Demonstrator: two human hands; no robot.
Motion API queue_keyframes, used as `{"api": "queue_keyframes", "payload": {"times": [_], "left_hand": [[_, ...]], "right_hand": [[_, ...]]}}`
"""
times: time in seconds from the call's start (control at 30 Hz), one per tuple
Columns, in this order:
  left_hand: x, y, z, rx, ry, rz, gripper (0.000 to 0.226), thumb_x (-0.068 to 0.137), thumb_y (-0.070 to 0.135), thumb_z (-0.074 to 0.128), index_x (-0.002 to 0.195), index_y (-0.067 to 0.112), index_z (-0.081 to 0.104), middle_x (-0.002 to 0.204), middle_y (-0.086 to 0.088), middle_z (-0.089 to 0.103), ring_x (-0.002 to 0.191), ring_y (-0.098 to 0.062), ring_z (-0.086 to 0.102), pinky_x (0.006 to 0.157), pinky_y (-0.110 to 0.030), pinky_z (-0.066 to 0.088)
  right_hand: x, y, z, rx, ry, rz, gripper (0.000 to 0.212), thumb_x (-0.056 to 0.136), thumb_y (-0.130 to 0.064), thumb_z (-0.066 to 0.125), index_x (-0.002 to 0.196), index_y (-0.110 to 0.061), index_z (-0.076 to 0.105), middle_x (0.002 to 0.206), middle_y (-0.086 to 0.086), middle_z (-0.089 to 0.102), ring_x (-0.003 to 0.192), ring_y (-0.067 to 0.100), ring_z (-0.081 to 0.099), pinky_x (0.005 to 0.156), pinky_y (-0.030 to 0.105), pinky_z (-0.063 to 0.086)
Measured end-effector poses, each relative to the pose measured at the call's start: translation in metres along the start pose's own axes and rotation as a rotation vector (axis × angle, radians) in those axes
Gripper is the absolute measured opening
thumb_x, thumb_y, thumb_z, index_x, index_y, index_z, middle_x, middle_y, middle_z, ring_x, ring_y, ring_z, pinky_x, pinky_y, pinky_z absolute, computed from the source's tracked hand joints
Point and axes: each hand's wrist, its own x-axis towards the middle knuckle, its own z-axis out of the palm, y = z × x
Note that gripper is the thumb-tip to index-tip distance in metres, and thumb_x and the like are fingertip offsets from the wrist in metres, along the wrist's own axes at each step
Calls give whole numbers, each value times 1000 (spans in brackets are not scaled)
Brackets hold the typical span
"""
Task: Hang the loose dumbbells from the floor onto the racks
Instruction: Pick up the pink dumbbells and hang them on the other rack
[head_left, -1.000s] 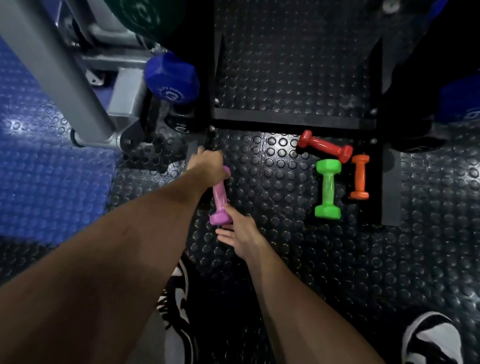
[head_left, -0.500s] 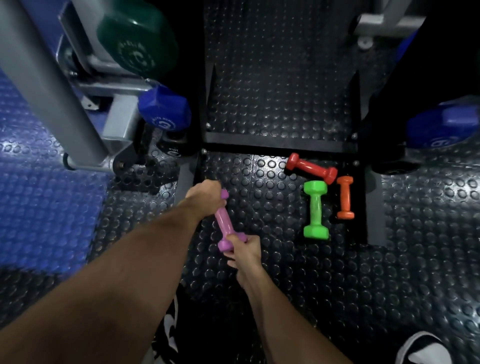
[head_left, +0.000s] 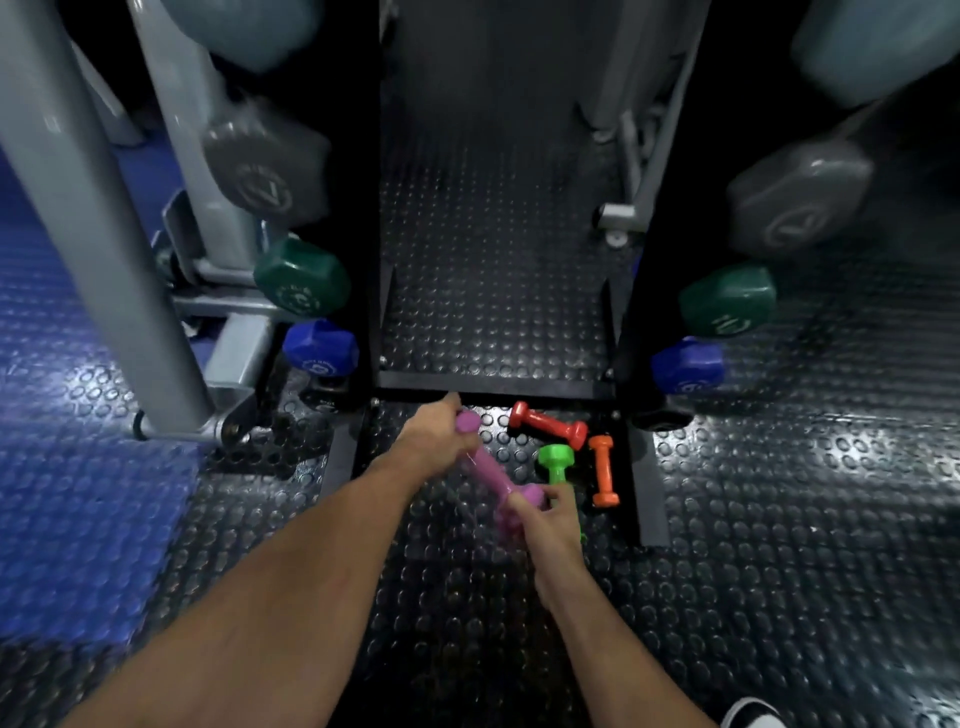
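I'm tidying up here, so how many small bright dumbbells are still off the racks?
4: the pink dumbbell held in both hands, and the red, green and orange ones lying on the floor to its right. Others may be hidden.

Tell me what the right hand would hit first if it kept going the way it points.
Probably the green dumbbell: the right hand, holding the pink dumbbell's near end, points up toward it and already overlaps it in the picture. Depth is unclear; it may pass above it.

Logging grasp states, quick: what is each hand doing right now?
Left hand: closed around the upper end of the pink dumbbell.
Right hand: closed on the lower end of that dumbbell.
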Motion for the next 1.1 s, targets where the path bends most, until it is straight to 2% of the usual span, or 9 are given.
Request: {"api": "queue_keyframes", "payload": {"times": [0.1, 0.3, 0.4, 0.47, 0.57, 0.7, 0.8, 0.97, 1.1], "left_hand": [[-15, 27, -15, -50, 30, 12, 28, 90, 22, 74, 110, 15, 56, 100, -4, 67, 86, -17, 68, 66, -26, 51], [-56, 79, -42, -84, 117, 35, 26, 89, 31, 74, 102, 19, 55, 92, 2, 64, 78, -12, 62, 62, -28, 45], [-75, 102, -53, -101, 147, 46, 31, 87, 39, 72, 103, 22, 52, 96, 3, 65, 85, -15, 64, 71, -33, 50], [-86, 124, -64, -125, 155, 88, 33, 87, 40, 71, 110, 24, 52, 100, 4, 67, 89, -15, 66, 81, -37, 55], [-107, 167, -88, -151, 166, 185, 34, 89, 40, 70, 120, 35, 55, 101, 11, 67, 89, -12, 66, 86, -39, 57], [-124, 213, -115, -234, 154, 265, 26, 84, 53, 72, 105, 41, 62, 100, 10, 71, 87, -18, 71, 84, -48, 60], [-140, 248, -135, -259, 167, 307, 38, 77, 62, 74, 106, 40, 63, 103, 10, 70, 92, -14, 70, 88, -45, 59], [-165, 298, -160, -212, 100, 364, 74, 63, 35, 96, 125, 32, 57, 113, 7, 66, 101, -13, 67, 94, -38, 57], [-182, 323, -173, -133, 77, 442, 86, 61, 6, 90, 132, 34, 49, 115, 8, 61, 103, -10, 63, 90, -33, 55]], "right_hand": [[-16, -34, -17, -57, -19, -84, 38, 83, -8, 79, 111, -15, 54, 93, 14, 71, 65, 10, 67, 59, 26, 51], [-53, -92, -51, -64, -17, -215, 35, 83, -5, 79, 110, -13, 60, 102, 18, 72, 73, 13, 69, 66, 23, 55], [-72, -119, -68, -70, 6, -280, 29, 85, -4, 78, 108, -14, 63, 101, 21, 71, 73, 15, 68, 59, 19, 53], [-83, -141, -79, -83, 39, -317, 30, 85, -8, 79, 109, -18, 65, 94, 13, 72, 68, 9, 68, 55, 17, 51], [-101, -180, -94, -98, 111, -382, 42, 76, -26, 85, 111, -26, 63, 100, 5, 74, 84, 14, 73, 73, 30, 57], [-121, -232, -113, -151, 210, -460, 47, 72, -36, 88, 104, -23, 56, 95, -1, 70, 84, 12, 68, 75, 33, 53], [-140, -268, -131, -112, 265, -559, 59, 51, -59, 79, 95, -26, 59, 90, -1, 72, 84, 17, 71, 84, 47, 58], [-170, -321, -161, -83, 295, -673, 53, 56, -61, 77, 91, -23, 65, 79, 1, 75, 74, 18, 73, 79, 48, 60], [-191, -359, -180, -68, 279, -735, 49, 67, -63, 81, 91, -22, 68, 77, 1, 76, 68, 12, 71, 69, 40, 55]]}}
